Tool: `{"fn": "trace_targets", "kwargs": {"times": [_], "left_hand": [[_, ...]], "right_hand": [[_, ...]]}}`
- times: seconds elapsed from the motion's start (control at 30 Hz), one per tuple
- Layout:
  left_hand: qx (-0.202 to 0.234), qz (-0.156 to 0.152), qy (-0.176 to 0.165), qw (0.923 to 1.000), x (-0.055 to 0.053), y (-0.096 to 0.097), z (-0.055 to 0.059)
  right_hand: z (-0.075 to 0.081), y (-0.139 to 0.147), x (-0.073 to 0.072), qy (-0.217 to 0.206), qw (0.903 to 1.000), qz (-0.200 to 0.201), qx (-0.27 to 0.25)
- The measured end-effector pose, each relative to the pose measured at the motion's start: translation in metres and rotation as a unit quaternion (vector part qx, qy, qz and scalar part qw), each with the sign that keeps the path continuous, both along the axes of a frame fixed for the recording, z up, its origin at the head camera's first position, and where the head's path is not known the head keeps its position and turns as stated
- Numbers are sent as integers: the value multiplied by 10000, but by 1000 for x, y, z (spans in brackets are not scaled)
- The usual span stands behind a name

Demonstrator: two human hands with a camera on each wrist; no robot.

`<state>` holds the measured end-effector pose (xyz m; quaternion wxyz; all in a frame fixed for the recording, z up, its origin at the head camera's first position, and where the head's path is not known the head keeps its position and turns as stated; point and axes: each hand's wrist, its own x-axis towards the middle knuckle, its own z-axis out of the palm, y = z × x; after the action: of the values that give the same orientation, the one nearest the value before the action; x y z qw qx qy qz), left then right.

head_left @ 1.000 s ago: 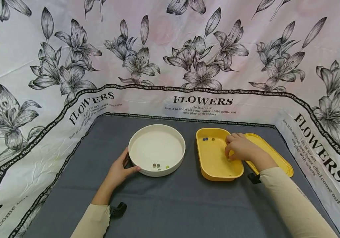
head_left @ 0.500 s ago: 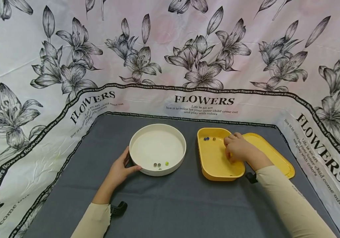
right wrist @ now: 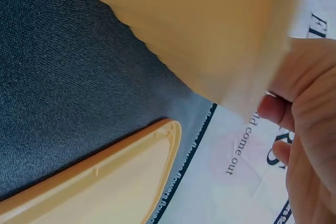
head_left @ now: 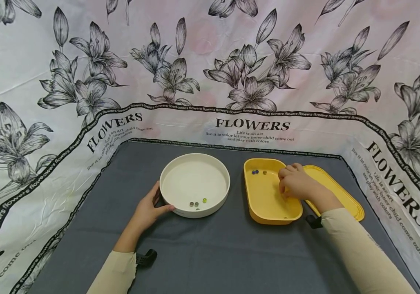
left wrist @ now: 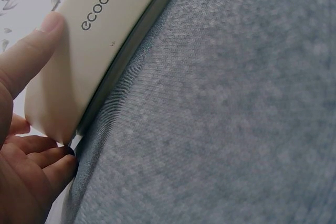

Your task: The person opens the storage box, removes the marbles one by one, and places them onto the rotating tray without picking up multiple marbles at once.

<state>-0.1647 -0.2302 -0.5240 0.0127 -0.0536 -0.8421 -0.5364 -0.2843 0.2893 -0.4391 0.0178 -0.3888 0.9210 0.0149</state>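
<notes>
My left hand [head_left: 147, 210] holds the near left side of a round white dish [head_left: 195, 175]. In the left wrist view the thumb lies against the dish's outer wall, below the "ecoco" print, and the other fingers bend at its edge. Small glass marbles lie at the dish's near side: greyish ones [head_left: 193, 203] and a yellow-green one [head_left: 204, 200]. My right hand [head_left: 298, 181] reaches over the right wall into a yellow box [head_left: 265, 196], fingers bent downward. Its fingertips, and anything between them, are hidden. Blue marbles [head_left: 255, 172] and an amber marble [head_left: 264, 172] sit at the box's far end.
A yellow lid [head_left: 342, 196] lies on the grey cloth [head_left: 210, 253] to the right of the box, partly behind my right hand. A flower-printed sheet [head_left: 180, 90] rises behind and at both sides. Grey cloth shows between dish and box.
The yellow-green marble has rolled slightly away from the dish's near wall. My right hand stays inside the box with only small shifts; my left hand keeps its place on the dish.
</notes>
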Motion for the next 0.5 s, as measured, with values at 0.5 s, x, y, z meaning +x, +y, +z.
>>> {"fn": "trace_targets", "kwargs": {"times": [0.5], "left_hand": [[34, -36, 41, 10000, 2, 2, 2]], "right_hand": [[18, 5, 12, 175, 9922, -332, -1192]]}}
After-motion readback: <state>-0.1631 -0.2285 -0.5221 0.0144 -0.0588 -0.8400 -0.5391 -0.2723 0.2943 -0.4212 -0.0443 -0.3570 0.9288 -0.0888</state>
